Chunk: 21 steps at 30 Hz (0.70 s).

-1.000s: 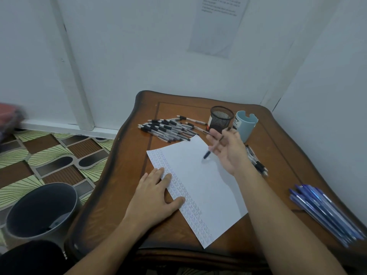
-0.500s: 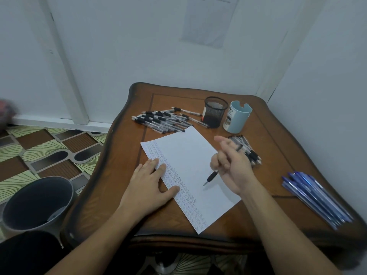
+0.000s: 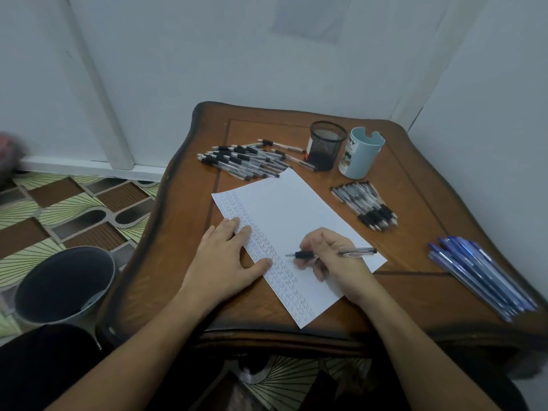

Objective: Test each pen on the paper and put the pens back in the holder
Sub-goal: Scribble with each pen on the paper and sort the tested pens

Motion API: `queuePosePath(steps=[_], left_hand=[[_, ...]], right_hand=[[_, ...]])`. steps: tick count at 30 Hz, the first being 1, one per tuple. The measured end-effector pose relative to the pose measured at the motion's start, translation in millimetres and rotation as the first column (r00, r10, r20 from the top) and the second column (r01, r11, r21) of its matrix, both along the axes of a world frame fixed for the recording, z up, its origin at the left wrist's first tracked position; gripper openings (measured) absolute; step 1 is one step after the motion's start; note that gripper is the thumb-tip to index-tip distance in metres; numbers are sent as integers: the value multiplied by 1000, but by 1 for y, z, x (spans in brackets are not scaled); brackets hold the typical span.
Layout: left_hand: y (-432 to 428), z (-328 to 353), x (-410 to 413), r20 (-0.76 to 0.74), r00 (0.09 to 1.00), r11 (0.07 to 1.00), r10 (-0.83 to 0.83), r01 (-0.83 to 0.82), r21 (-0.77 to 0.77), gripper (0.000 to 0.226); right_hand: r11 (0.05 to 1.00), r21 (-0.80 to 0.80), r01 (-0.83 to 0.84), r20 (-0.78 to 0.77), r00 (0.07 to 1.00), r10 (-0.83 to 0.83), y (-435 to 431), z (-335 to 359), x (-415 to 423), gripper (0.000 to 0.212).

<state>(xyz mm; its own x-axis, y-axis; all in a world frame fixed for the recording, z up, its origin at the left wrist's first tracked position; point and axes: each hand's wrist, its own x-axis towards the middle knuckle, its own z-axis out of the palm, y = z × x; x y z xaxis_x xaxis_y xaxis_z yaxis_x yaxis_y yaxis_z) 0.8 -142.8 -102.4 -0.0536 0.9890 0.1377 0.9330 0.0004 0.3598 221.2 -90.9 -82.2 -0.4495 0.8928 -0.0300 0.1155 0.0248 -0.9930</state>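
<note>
A white sheet of paper [image 3: 290,215] lies on the wooden table [image 3: 189,221], its left strip filled with small pen marks. My left hand [image 3: 228,256] rests flat on that left edge, fingers straight. My right hand [image 3: 335,259] grips a clear pen with a black grip [image 3: 355,251], its tip pointing left just beside the column of marks. A black mesh holder [image 3: 326,145] and a pale blue holder [image 3: 361,152] stand at the back. A pile of black-grip pens [image 3: 246,161] lies at the back left, and a smaller bundle [image 3: 364,204] right of the paper.
Several blue pens [image 3: 480,274] lie at the table's right edge. A grey bin [image 3: 62,286] stands on the patterned floor left of the table. White walls close in behind and to the right.
My right hand has come from near the holders down to the lower part of the paper, turning the pen so its tip points left at the marks. My left hand stayed on the paper.
</note>
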Motion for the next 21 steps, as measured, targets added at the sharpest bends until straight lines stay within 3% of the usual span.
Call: queuePosePath(steps=[4,9,13,21], left_hand=[[-1,0,0,-14,1000,1000,6,-6,-2,98],[-1,0,0,-5,1000,1000,5,-5,-4,98],[-1,0,0,7,1000,1000,6,-6,2,97],[-1,-2,0,4,1000,1000,8,-8,3,96]], right_hand=[[998,34,52,105,993,-55,-3,-6,1,32],[988,64,138,138,980,-146,-5,-14,-2,49],[988,99,119,196,971,-137,-4,-16,-3,37],[984,147,103,192,973,-131,-7,-11,-5,40]])
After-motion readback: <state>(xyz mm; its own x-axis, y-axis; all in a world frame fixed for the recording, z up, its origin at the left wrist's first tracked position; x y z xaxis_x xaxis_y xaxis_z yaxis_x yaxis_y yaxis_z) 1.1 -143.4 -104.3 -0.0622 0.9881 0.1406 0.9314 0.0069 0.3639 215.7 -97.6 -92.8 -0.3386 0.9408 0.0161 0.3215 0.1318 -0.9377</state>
